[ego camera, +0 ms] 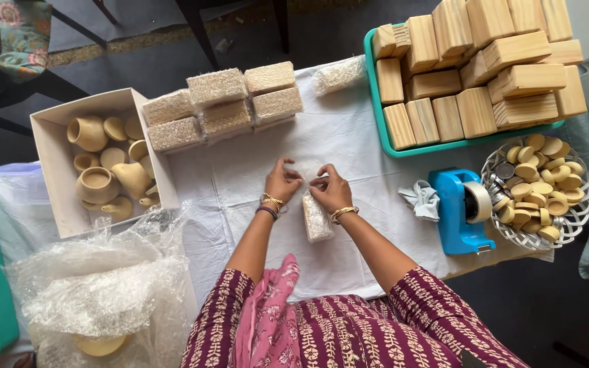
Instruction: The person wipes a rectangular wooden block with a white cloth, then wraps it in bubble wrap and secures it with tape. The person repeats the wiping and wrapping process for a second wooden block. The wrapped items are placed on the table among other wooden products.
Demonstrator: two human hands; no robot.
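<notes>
The left hand (281,181) and the right hand (332,190) meet at the far end of a small block wrapped in bubble wrap (317,218). The fingers of both hands are closed on the loose end of the clear wrap, pinching it together. The wrapped block is long and narrow, pale under the cloudy plastic, and it lies on the white cloth (349,143) that covers the worktop, just in front of the person, with its near end pointing to the body. Both wrists carry bangles.

Beyond the hands, a group of already wrapped blocks (223,105) stands stacked in two layers. To the left of them is a white cardboard box (52,170) with small clay pots (97,184) inside. Near the left elbow lies a big heap of bubble wrap (97,286). To the right of the hands stands a blue tape dispenser (459,211), and beside it a wire basket (576,215) full of small round wooden lids (540,187). Farther back on the right, a teal tray (393,146) holds many bare wooden blocks (478,68).
</notes>
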